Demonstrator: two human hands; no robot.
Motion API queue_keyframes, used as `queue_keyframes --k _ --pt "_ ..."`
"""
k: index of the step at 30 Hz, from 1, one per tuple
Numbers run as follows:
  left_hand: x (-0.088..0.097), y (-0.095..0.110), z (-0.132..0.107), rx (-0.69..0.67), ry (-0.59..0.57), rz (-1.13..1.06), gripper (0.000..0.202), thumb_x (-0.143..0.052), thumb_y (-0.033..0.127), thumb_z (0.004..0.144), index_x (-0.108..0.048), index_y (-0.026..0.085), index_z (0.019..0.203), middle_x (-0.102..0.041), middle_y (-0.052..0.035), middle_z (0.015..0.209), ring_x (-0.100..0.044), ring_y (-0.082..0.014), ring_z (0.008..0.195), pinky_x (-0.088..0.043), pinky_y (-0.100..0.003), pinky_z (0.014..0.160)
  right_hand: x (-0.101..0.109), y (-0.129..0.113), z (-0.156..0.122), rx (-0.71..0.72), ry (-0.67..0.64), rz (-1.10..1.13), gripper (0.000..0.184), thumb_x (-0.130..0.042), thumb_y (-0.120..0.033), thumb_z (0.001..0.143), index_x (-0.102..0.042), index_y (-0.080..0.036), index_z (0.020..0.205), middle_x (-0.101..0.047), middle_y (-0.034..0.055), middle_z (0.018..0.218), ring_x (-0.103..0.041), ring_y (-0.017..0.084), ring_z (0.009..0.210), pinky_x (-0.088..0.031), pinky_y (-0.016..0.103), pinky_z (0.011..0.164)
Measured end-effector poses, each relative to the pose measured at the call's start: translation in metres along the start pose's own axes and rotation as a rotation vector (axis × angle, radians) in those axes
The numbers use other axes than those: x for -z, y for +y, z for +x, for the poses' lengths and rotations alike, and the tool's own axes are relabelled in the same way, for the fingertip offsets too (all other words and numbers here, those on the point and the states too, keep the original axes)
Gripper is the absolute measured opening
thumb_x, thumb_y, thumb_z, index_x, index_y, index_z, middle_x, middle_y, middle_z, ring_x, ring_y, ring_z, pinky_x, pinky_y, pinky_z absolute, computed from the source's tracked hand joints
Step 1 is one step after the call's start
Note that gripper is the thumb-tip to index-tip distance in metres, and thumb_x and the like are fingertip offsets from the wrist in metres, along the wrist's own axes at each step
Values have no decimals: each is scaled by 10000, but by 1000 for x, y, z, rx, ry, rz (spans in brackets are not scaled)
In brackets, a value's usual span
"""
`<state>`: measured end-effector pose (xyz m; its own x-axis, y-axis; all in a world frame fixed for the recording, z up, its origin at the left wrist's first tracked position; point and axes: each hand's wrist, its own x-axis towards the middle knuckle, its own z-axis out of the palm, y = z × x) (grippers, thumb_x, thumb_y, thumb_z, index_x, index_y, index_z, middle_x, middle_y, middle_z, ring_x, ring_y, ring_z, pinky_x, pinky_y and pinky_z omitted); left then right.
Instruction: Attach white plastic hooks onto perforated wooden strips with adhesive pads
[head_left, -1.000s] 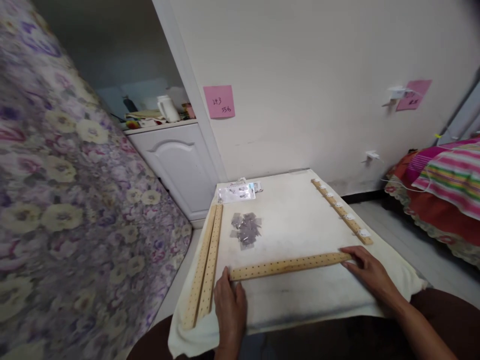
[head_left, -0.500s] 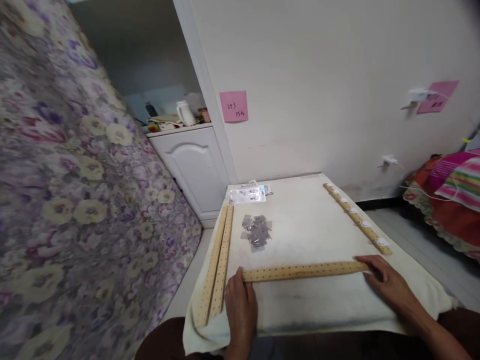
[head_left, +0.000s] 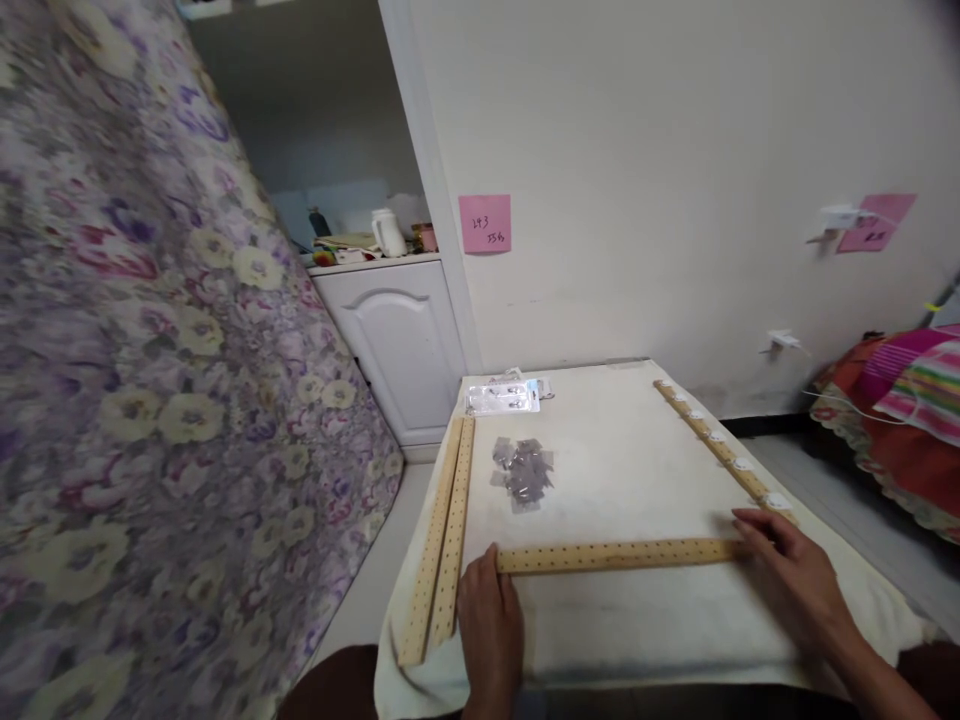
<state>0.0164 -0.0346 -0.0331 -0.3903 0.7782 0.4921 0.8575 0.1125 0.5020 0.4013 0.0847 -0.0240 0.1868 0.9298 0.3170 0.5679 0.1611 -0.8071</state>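
a: starting from your left, what have you got?

b: a floral curtain (head_left: 150, 400) hangs at that side; next to it, two drilled strips (head_left: 454, 540) lie side by side on the pale cloth (head_left: 615, 450), pointing away from you; your left hand (head_left: 491, 625) is just to the right of their near ends.

a: and what is that hand doing?

b: pinching the left end of the front strip (head_left: 622, 555) between thumb and fingers; farther back a flat clear pack (head_left: 504, 397) lies near the table's far edge, and nearer you is a heap of small greyish packets (head_left: 526, 475); the front strip runs crosswise before you, nearer to you than that heap — its two rows of holes facing up.

a: the right hand (head_left: 806, 580)?

b: at the strip's other end, thumb and forefinger by the tip; it is blurred, so i cannot tell whether you grip it; beyond it another strip (head_left: 727, 457) slants away, white pieces (head_left: 742, 464) along it — and past the table sits a striped cover (head_left: 926, 390).
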Motion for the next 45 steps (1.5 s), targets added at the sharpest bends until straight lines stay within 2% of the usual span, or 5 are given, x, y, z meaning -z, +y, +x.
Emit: queue_keyframes --k 9,16,38,42,45 --pt "-1 -2 -2 50 -15 -48 382 -378 230 900 -495 150 1255 -595 -115 1143 -525 -248 1081 -414 -455 963 -137 -131 -7 273 -541 108 152 -511 -286 799 -640 -208 776 -636 11 685 -578 184 661 -433 282 624" --pt "-4 -7 -6 51 -13 -60 399 -382 218 887 -477 148 1268 -569 -126 1189 -497 -258 1133 -396 -488 989 -204 -152 -5 328 -498 -207 250 -512 -131 769 -625 -230 968 -619 28 884 -575 170 775 -380 257 676" --pt "-4 -8 -6 67 7 -80 390 -409 211 869 -505 177 1245 -579 -121 1192 -518 -257 1134 -411 -474 978 -204 -159 3 473 -423 -157 215 -411 -213 876 -624 -239 876 -598 31 930 -586 160 777 -412 250 674" --pt "-1 -5 -6 64 -3 -89 393 -418 213 861 -507 190 1242 -575 -117 1201 -516 -263 1137 -412 -482 973 -189 -158 5 317 -349 68 107 -478 -235 802 -576 -215 763 -591 22 802 -542 164 682 -415 275 649" --pt "1 -3 -6 70 -1 -101 375 -423 231 866 -518 194 1227 -573 -115 1198 -515 -265 1139 -419 -482 968 -182 -156 0 75 -430 352 97 -546 -290 748 -544 -213 689 -533 -23 599 -474 147 550 -368 260 537"
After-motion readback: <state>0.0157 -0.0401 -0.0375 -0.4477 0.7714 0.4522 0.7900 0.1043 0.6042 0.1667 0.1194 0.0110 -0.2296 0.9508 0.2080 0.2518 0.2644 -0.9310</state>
